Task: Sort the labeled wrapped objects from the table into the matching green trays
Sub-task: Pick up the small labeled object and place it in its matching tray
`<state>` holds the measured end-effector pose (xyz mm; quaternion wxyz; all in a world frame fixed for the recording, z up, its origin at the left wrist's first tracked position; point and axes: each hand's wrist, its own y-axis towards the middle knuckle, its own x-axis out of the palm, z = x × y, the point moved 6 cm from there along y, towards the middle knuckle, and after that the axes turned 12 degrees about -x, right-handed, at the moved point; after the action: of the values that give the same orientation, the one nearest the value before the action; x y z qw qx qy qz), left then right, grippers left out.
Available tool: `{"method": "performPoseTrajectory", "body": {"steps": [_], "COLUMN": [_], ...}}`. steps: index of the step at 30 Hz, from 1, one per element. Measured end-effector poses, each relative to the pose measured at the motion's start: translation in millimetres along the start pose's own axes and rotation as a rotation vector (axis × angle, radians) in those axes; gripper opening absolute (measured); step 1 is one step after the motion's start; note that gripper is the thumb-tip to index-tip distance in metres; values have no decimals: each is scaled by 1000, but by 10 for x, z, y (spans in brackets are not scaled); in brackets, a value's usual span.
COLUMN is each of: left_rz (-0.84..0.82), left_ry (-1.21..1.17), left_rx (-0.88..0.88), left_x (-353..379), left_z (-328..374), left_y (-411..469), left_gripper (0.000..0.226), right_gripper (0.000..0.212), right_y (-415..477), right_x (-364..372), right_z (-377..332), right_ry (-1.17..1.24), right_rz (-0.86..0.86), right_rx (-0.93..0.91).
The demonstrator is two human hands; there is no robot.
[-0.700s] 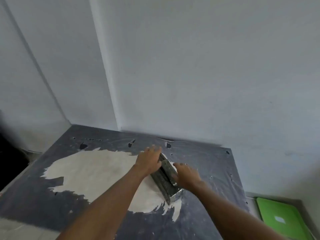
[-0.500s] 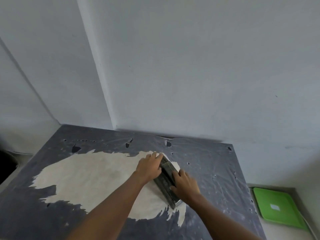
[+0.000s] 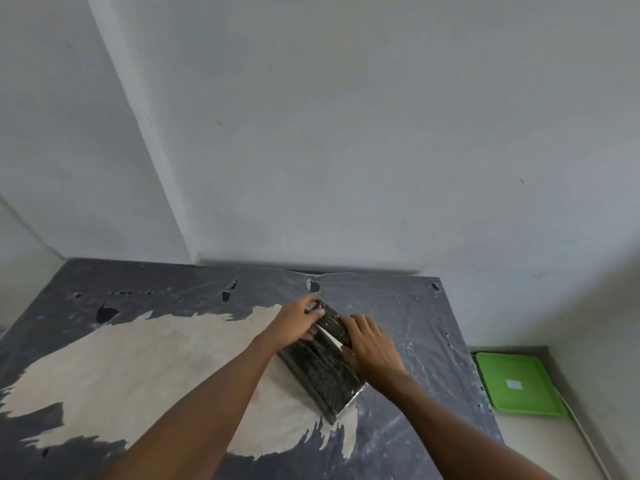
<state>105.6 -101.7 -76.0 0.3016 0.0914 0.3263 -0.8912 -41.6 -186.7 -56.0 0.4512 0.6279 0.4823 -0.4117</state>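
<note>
A long dark object wrapped in clear plastic (image 3: 320, 370) lies slanted on the table (image 3: 415, 327), with a white label strip partly showing between my hands. My left hand (image 3: 298, 322) grips its far end, fingers curled over the top. Over the object's right edge near the middle, my right hand (image 3: 370, 344) is closed on it. A green tray (image 3: 519, 388) with a small white label sits lower down to the right of the table.
The table has a dark, torn plastic cover with a large worn pale patch (image 3: 138, 368). White walls stand close behind it, meeting in a corner at the left. The tray rests on a pale ledge beside the right wall.
Both hands have shifted along the wrapped object. It is tilted up more, so its broad dark face and white label now show. The view has swung slightly left.
</note>
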Motion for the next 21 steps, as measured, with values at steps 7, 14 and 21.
{"method": "performPoseTrajectory", "body": {"steps": [7,14,21], "left_rz": [-86,-98,17], "left_ry": [-248,-4,100], "left_rx": [-126,58,67], "left_x": [128,309,304], "left_z": [287,573,714], "left_y": [-32,-93,-49], "left_gripper": [31,34,33], "right_gripper": [56,31,45], "right_y": [-98,-95,-61], "right_x": [-251,-526,-683], "right_z": [338,676,911], "right_ry": [33,314,318], "right_rz": [-42,-97,-39], "right_rx": [-22,95,74]}}
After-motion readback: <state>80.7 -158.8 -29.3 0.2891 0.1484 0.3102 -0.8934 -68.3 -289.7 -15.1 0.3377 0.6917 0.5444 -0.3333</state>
